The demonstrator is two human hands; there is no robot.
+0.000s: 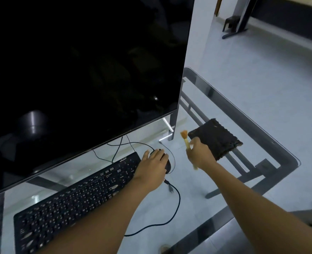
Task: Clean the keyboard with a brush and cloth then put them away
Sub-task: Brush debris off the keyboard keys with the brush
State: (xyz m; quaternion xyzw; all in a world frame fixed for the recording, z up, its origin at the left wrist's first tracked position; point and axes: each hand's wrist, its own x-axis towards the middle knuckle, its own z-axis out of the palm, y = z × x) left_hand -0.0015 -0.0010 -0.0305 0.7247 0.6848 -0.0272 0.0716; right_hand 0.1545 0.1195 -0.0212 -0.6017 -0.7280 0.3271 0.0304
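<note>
Your 2 hands work at a glass surface (272, 143).
Right hand (200, 155) grip clamped on brush (185, 139), beside cloth (217, 138); left hand (152, 168) flat, fingers apart, covering mouse (168, 165) right of keyboard (74, 197).

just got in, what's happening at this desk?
A person at a glass desk is partway through a keyboard clean. The right hand holds a small brush, bristles up, above the glass near a dark folded cloth lying on the desk. The left hand rests on the black mouse just past the keyboard. The monitor is dark. The brush isn't touching the keys right now.
</note>
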